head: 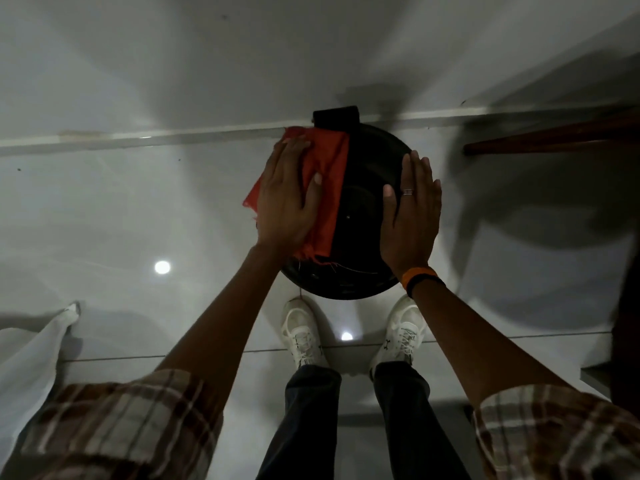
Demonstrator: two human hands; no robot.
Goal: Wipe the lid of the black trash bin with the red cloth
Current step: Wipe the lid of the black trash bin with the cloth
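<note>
A round black trash bin lid (367, 188) sits below me, its hinge block against the wall. The red cloth (327, 174) is spread over the lid's left half, frayed threads trailing off its near edge. My left hand (287, 195) lies flat on the cloth, palm down, pressing it against the lid. On the lid's right side rests my right hand (412, 216), flat with fingers together, wearing a ring and an orange and black wristband. It holds nothing.
A white wall with a baseboard (173, 136) runs behind the bin. A dark wooden edge (554, 140) juts in at the right. A white curtain (38, 348) hangs at the left. My white shoes (303, 330) stand on the glossy tiled floor just before the bin.
</note>
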